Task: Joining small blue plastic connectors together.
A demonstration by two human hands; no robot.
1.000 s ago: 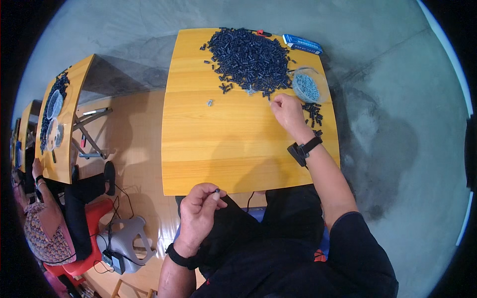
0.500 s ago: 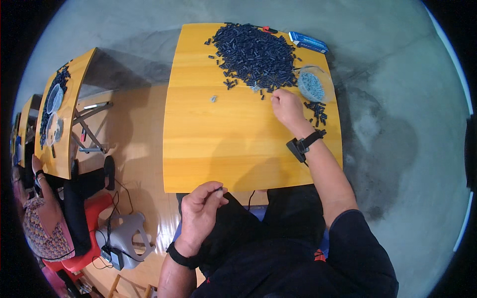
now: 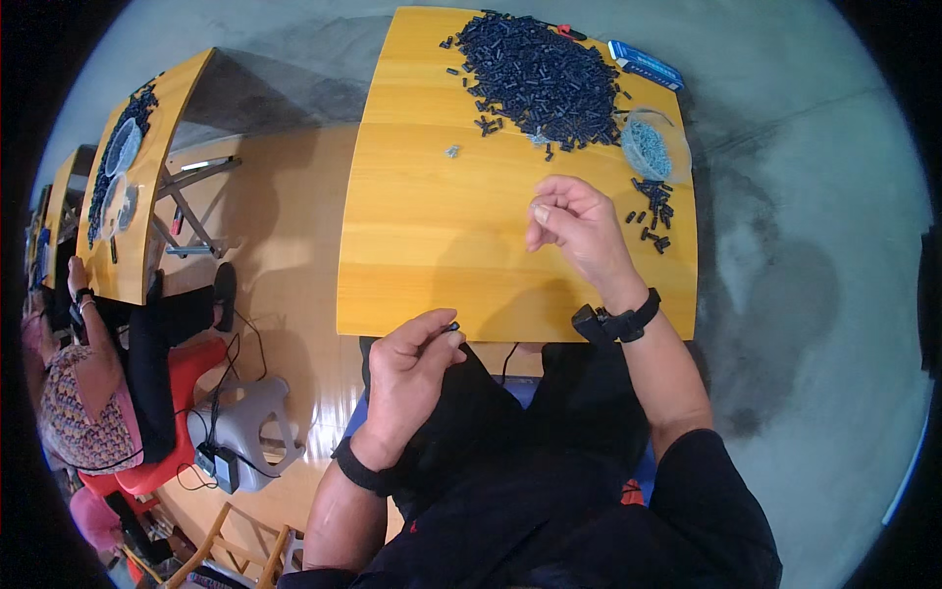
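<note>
My left hand (image 3: 404, 371) is at the table's near edge, its thumb and forefinger pinched on a small black cylindrical piece (image 3: 452, 327). Over the middle right of the yellow table (image 3: 432, 245), my right hand (image 3: 581, 231) has thumb and forefinger pressed together; whatever they hold is too small to name. Beyond it lies a large heap of black cylindrical pieces (image 3: 540, 79). A clear bowl (image 3: 679, 142) of small silvery-blue parts (image 3: 647, 149) stands to the right of the heap. Several loose black pieces (image 3: 654, 201) lie in a smaller group below that bowl.
A blue box (image 3: 645, 67) and a red-and-black object (image 3: 569, 32) lie at the far edge. Some silvery bits (image 3: 452, 151) sit left of centre. On the left, another person (image 3: 93, 393) sits at a second yellow table (image 3: 157, 167); a grey stool (image 3: 245, 432) stands near.
My right hand has drawn back from the edge of the black heap toward me, fingers pinched. My left hand keeps its black piece. The whole view has shifted slightly.
</note>
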